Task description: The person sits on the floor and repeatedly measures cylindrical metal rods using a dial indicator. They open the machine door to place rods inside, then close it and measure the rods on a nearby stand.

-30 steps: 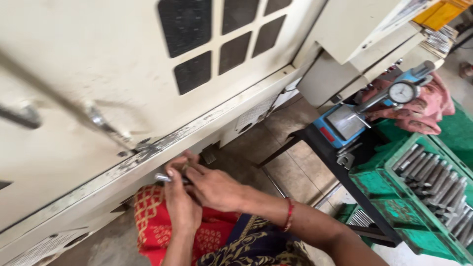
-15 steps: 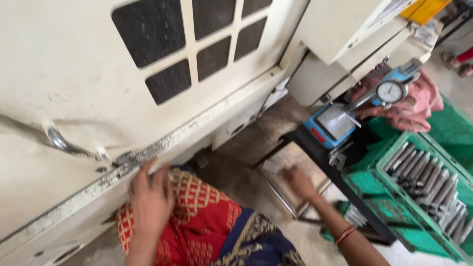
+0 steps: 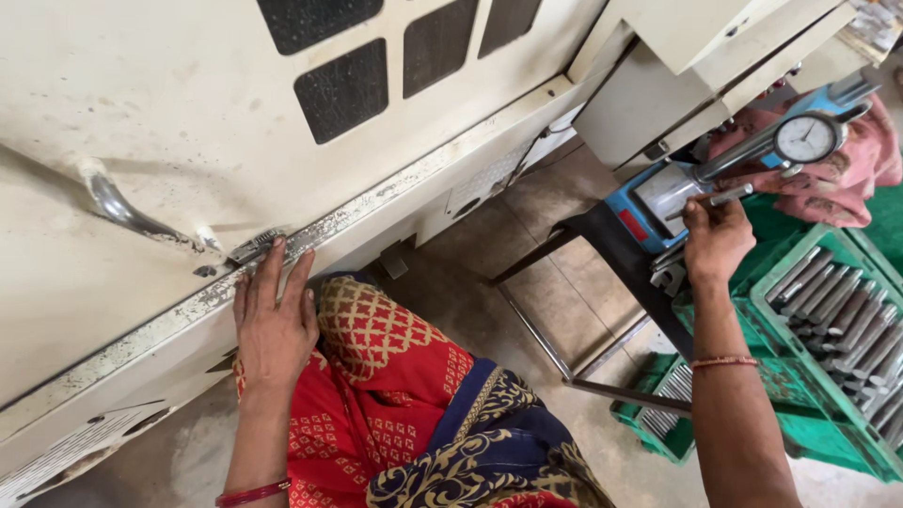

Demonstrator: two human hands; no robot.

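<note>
1. The right hand [image 3: 717,240] pinches a thin metal pin [image 3: 719,198] between its fingers, just below the dial gauge [image 3: 805,139].
2. The pin probably seats best held level and steady against the blue gauge stand [image 3: 649,202] under the dial.
3. The pin looks slim, grey and smooth.
4. The left hand [image 3: 273,325], well left of the gauge, rests flat, fingers spread, on the cream machine's ledge [image 3: 376,202].

Chipped, matt cream-painted metal machine door [image 3: 141,113], shiny steel handle [image 3: 118,202], green plastic crate [image 3: 837,310] of dull metal rods [image 3: 842,315].
</note>
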